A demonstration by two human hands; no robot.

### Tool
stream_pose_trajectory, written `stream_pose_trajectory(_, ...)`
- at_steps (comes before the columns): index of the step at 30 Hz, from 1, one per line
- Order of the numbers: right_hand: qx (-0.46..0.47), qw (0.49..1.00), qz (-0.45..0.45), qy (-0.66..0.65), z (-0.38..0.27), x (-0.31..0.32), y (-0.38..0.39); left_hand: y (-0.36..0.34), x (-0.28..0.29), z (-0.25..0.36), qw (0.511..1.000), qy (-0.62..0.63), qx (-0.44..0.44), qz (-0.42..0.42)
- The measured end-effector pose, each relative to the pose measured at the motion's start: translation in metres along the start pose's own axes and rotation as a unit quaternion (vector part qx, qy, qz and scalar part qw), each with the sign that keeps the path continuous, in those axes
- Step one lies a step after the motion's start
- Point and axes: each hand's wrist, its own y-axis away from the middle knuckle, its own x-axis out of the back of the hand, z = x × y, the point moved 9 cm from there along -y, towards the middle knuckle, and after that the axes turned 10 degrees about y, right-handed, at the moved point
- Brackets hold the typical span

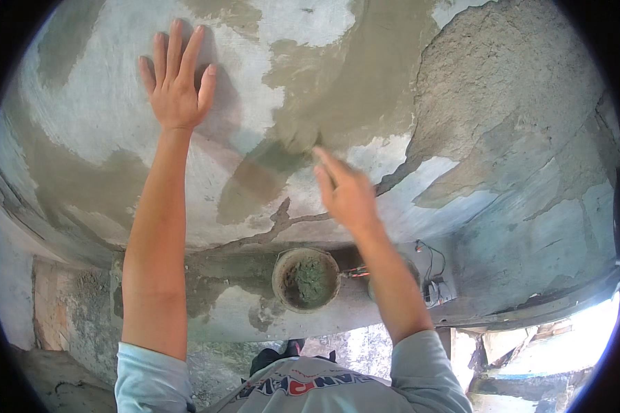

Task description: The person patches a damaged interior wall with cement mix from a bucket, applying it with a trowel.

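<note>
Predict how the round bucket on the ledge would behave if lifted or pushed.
The bucket would probably feel heavy for its size, since thick, damp-looking mix lies in it. That mix would likely hold together rather than slosh, as its surface looks lumpy. Standing upright on the ledge, the bucket might resist a gentle push.

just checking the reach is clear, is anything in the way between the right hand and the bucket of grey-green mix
Nothing visible stands between the right hand and the bucket: only cracked wall and a bit of ledge show there. The left hand is on the wall, well off to the left.
</note>
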Motion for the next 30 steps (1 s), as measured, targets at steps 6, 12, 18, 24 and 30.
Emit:
stream_pose_trajectory(6,0.027,0.984,-0.150,0.089,-0.016,-0.021,0.018,0.006,0.006,-0.006,1.000,-0.012,-0.006,-0.014)
stream_pose_trajectory(12,-0.012,0.988,0.131,-0.086,0.015,0.067,-0.034,0.001,0.007,0.004,1.000,-0.007,-0.001,-0.021)
stream_pose_trajectory(18,0.055,0.995,-0.001,0.081,-0.011,-0.041,0.035,0.004,0.004,0.001,1.000,-0.008,-0.001,-0.020)
stream_pose_trajectory(24,0.019,0.994,0.102,-0.036,0.004,-0.002,0.022,0.004,0.006,-0.004,1.000,-0.015,-0.007,-0.023)
stream_pose_trajectory(30,-0.044,0.986,0.120,-0.107,0.018,0.006,-0.003,0.002,0.003,0.001,1.000,-0.004,-0.007,-0.021)
